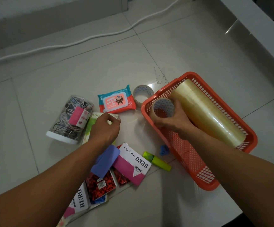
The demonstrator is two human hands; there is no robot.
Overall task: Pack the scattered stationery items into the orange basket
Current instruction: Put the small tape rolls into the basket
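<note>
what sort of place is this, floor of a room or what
Probably the floor of a room in a home or office: large glossy floor tiles with grout lines, a white cable trailing along the foot of a wall, and the orange basket standing directly on the tiles.

Glossy tiles make the floor (198,54). The orange basket (208,187) is perforated plastic (fairly matt), the long roll (210,115) shiny clear film, the wipes pack (116,102) glossy wrapper, the stamp pad box (133,163) smooth card.
</note>
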